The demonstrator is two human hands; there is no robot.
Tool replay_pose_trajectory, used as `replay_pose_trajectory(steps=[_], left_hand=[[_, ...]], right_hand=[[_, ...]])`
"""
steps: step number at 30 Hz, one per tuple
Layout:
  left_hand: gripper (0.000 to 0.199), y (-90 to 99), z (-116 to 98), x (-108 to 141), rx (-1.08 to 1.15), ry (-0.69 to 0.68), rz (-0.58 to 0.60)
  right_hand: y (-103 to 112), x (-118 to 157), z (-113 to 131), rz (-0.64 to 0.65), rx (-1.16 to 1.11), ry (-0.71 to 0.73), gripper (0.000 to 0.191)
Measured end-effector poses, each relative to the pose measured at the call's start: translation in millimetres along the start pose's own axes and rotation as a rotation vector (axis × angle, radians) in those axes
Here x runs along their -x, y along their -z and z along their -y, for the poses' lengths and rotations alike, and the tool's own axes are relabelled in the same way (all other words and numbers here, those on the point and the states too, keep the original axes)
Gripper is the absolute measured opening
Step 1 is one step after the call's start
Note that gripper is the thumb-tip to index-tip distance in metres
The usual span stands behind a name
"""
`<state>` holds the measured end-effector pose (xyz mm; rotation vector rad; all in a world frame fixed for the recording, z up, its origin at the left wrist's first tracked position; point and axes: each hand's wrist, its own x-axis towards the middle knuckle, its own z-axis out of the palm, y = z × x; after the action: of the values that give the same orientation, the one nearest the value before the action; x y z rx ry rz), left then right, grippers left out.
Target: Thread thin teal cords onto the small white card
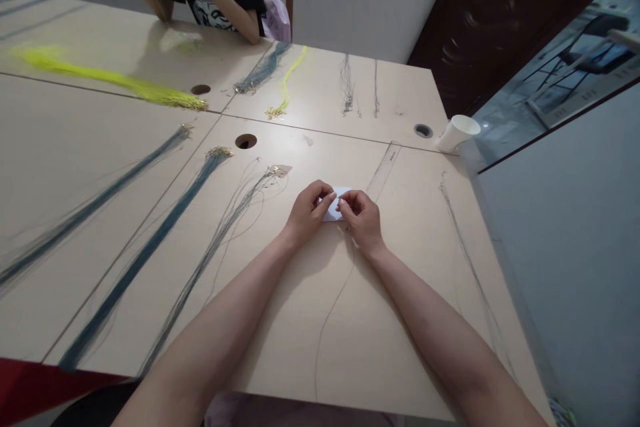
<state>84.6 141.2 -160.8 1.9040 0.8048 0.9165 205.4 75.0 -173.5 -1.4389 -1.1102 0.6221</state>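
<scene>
Over one white piece [332, 214], two hands [307, 211] [365, 219], one ruler [385, 166] beyond

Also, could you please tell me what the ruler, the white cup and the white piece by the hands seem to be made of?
Ruler: probably clear plastic; the tabletop shows through it.
White cup: perhaps paper or thin plastic, rather matte; its plain, thin-walled look leaves both open.
White piece: likely paper or card, looking flat and plain, but partly hidden.
</scene>
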Motion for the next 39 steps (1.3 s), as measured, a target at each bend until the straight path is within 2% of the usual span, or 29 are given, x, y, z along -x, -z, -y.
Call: replay_pose_trajectory(steps=[22, 33, 39], left_hand=[[0.017, -0.6, -0.9, 0.0, 0.036, 0.04, 0.017], [0.019, -1.0, 0.3, -0.2, 0.083, 0.061, 0.031], [0.019, -0.7, 1.8, -0.9, 0.085, 0.066, 0.036]], right_hand=[[0.2, 0.5, 1.5, -0.011, 0.031, 0.035, 0.01], [-1.3, 2.3, 4.2, -0.097, 0.19, 0.214, 0.005], [-1.3, 3.0, 5.4, -0.102, 0.238, 0.237, 0.005]])
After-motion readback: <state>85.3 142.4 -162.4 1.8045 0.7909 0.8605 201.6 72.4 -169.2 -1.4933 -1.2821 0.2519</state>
